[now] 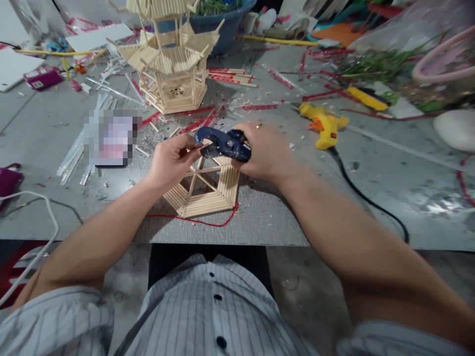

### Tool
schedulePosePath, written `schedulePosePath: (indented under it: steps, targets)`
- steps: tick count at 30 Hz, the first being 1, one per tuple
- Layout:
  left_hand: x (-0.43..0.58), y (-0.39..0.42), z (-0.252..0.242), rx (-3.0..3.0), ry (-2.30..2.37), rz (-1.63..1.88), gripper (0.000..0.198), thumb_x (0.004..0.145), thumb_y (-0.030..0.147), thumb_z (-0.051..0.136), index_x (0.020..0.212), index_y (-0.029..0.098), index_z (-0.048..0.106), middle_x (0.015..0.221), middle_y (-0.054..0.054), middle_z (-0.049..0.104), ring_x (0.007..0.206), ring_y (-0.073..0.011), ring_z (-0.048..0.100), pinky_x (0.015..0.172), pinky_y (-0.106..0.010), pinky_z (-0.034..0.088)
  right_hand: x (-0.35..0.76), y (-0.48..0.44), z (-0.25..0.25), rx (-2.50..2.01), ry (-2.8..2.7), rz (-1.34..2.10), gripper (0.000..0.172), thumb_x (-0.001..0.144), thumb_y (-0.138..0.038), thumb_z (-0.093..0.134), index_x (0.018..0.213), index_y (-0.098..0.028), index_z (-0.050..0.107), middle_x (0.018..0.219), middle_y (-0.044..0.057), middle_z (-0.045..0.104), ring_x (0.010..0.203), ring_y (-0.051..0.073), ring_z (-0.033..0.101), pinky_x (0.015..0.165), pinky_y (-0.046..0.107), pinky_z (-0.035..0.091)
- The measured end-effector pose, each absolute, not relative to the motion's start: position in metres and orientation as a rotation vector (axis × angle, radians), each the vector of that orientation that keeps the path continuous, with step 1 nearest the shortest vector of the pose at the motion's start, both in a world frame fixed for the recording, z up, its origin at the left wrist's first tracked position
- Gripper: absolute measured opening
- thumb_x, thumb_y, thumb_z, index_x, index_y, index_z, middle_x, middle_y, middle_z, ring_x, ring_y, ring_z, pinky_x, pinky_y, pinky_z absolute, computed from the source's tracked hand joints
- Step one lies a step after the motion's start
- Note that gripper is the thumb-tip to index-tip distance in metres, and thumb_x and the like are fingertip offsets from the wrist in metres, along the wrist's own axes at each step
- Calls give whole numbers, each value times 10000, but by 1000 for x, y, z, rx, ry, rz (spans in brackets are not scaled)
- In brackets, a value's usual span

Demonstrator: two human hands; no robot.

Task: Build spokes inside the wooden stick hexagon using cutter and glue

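Observation:
A flat six-sided frame of thin wooden sticks (218, 190) lies on the grey table near the front edge. My right hand (265, 151) is closed around a dark blue cutter (226, 143), its jaws pointing left over the frame's far side. My left hand (170, 160) pinches at the frame's far left edge, fingertips right by the cutter's jaws; what is between them is too small to make out. A thin red string (208, 222) curls under the frame's near edge.
A tall stick pagoda (172, 64) stands at the back. A yellow glue gun (324, 126) with a black cord (371, 200) lies to the right. Red strips, loose sticks and scraps cover the table. A white cable (40, 232) loops at the left edge.

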State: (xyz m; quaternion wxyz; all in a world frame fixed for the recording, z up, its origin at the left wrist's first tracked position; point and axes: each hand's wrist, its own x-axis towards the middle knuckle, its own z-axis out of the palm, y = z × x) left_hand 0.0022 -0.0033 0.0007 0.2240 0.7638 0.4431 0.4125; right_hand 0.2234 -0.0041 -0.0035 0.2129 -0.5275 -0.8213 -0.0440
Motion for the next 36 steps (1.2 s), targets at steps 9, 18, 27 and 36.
schedulePosePath:
  steps: [9, 18, 27, 36]
  targets:
    - [2, -1, -1, 2234, 1155, 1266, 213, 794, 228, 605, 611, 191, 503, 545, 46, 438, 508, -64, 387, 464, -225, 312, 219, -8, -3, -1476, -2309, -136, 474, 664, -313, 568, 1116, -172, 576, 1029, 114, 676, 885, 289, 611, 788, 408, 434]
    - [2, 1, -4, 2254, 1069, 1349, 156, 747, 164, 602, 617, 187, 520, 550, 50, 444, 514, -56, 378, 463, -214, 291, 219, -10, -4, -1519, -2322, -153, 486, 679, -321, 562, 1137, -160, 570, 1017, 118, 674, 887, 297, 619, 775, 403, 425]
    - [3, -2, 0, 2247, 1153, 1302, 177, 749, 179, 604, 606, 189, 499, 544, 50, 438, 507, -56, 379, 465, -217, 302, 218, -11, -3, -1523, -2319, -81, 432, 707, -311, 562, 1119, -182, 571, 1028, 119, 663, 891, 291, 608, 781, 412, 415]
    - [3, 0, -1, 2259, 1127, 1323, 166, 739, 150, 598, 613, 189, 498, 547, 53, 430, 499, -54, 374, 454, -217, 286, 217, -11, -1, -1520, -2326, -92, 443, 692, -317, 568, 1112, -177, 591, 1019, 123, 673, 856, 288, 612, 746, 397, 424]
